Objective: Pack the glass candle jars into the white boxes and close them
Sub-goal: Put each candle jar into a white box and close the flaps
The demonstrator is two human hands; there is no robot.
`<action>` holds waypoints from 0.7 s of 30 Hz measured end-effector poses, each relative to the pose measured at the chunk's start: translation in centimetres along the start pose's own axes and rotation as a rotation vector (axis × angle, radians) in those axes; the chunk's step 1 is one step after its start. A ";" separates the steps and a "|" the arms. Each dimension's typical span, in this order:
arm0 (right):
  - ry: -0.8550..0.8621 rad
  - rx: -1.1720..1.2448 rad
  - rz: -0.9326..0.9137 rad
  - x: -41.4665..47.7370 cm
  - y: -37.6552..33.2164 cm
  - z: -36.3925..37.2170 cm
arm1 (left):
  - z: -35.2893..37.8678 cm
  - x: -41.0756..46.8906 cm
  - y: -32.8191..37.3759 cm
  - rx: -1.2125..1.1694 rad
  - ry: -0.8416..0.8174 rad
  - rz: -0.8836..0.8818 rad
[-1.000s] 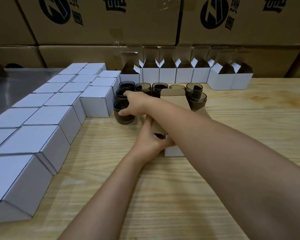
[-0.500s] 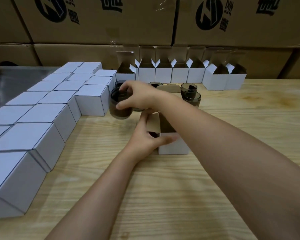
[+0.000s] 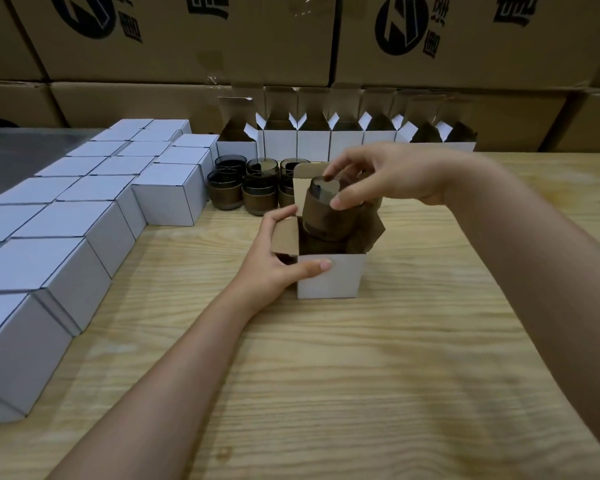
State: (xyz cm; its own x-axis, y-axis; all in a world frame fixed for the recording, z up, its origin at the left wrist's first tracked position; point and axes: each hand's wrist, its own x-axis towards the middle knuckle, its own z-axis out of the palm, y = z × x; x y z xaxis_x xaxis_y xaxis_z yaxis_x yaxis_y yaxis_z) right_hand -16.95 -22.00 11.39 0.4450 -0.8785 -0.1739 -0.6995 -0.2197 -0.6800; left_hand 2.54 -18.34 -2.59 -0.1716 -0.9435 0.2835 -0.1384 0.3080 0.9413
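**A:** Right hand (image 3: 395, 174) over the box now, pinching the glass candle jar (image 3: 321, 211) at its rim. The thumb is on the near edge, the forefinger on the far edge, and the other fingers are loosely fanned.

**B:** The jar's base sits just inside the mouth of the open white box (image 3: 329, 277), straight below those fingers. It's tilted, not seated.

**A:** The left hand (image 3: 274, 258) steadies the box, thumb pressed along the front wall, fingers curled round the left flap (image 3: 284, 233) to hold it out.

**B:** Good bracing. I'd level the jar before lowering it, since the right flap (image 3: 369, 233) leans in close beside the glass and could catch it. Ease it down, don't drop it.

**A:** Beyond the fingertips, more loose jars (image 3: 243, 192) wait on the table (image 3: 326, 375). Closed boxes (image 3: 168, 199) are lined up to the left of the bracing hand.
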 end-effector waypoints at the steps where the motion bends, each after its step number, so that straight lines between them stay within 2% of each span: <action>1: -0.008 -0.016 0.011 -0.1 0.3 0.2 | 0.0 0.0 0.0 0.006 -0.004 0.001; 10: -0.068 -0.131 0.041 -0.1 0.4 2.6 | 0.1 -0.2 0.3 0.017 0.006 0.014; 18: -0.003 -0.340 0.046 -0.4 -0.4 3.6 | 0.1 -0.3 0.4 0.029 0.010 0.014; 21: -0.042 -0.345 0.062 -0.4 -0.7 3.7 | 0.1 -0.3 0.4 0.028 0.006 0.012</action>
State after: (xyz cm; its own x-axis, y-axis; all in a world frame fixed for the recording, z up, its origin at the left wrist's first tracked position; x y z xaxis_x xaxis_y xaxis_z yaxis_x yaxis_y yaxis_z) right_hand -14.57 -19.94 9.27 0.4129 -0.8782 -0.2413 -0.8706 -0.3028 -0.3878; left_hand 2.44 -17.91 -2.36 -0.1680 -0.9404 0.2956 -0.1634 0.3223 0.9324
